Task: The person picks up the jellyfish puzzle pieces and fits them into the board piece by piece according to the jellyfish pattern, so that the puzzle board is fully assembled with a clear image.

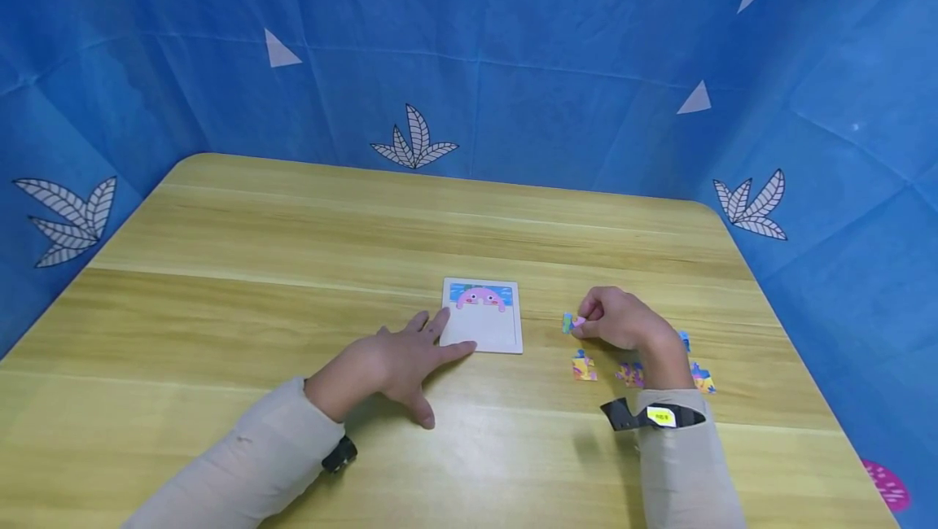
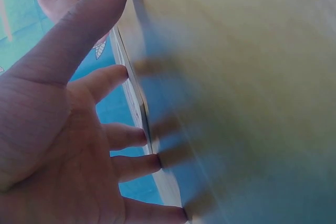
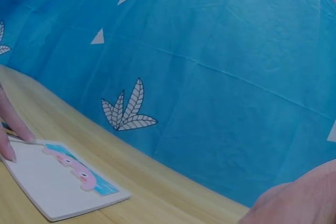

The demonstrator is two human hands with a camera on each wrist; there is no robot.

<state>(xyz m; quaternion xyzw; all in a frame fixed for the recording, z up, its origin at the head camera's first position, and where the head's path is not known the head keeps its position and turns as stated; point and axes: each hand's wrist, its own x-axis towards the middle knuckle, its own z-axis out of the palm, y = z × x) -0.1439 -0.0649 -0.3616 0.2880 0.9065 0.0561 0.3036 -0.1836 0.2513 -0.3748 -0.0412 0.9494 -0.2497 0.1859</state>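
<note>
A white puzzle board (image 1: 484, 332) lies on the table, its top strip filled with a pink cartoon face on blue; the lower part is bare white. My left hand (image 1: 401, 362) is spread flat at the board's left side, with fingertips touching its edge. To the right of the board, my right hand (image 1: 619, 319) pinches a small green, blue and pink puzzle piece (image 1: 567, 323) between thumb and fingers, at or just above the table. In the right wrist view the board (image 3: 47, 187) shows, but the pinched piece is out of sight.
Several loose puzzle pieces lie near the right forearm: a yellow one (image 1: 584, 366), a purple one (image 1: 630, 374), another yellow one (image 1: 703, 378) and a blue one (image 1: 685, 340) partly hidden by the wrist. A blue patterned cloth (image 1: 469, 65) hangs behind the wooden table (image 1: 293, 228).
</note>
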